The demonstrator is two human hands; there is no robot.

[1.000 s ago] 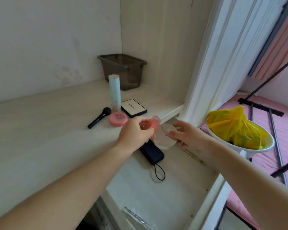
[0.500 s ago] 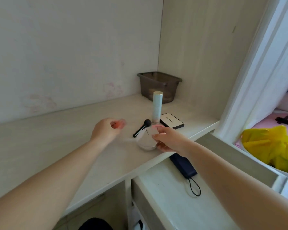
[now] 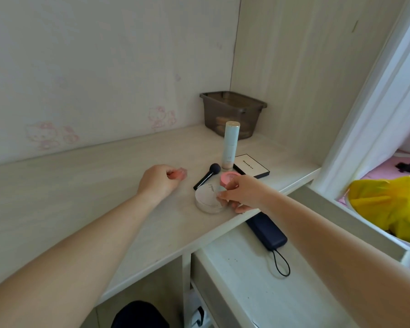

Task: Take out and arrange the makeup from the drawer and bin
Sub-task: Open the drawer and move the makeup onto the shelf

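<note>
right hand (image 3: 240, 194) pinches the round white compact (image 3: 208, 201) near the desk's (image 3: 81, 197) front edge; i'd settle it flat before letting go. left hand (image 3: 157, 183), fingers curled round a small pink bottle (image 3: 179, 177), should stand it beside the brush (image 3: 206, 176). open drawer (image 3: 234, 275) below, brown bin (image 3: 232, 113) in the back corner.

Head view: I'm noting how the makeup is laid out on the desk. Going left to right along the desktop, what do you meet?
Left hand gripping a small pink item → black brush → tall pale-blue tube → black-edged palette.
</note>
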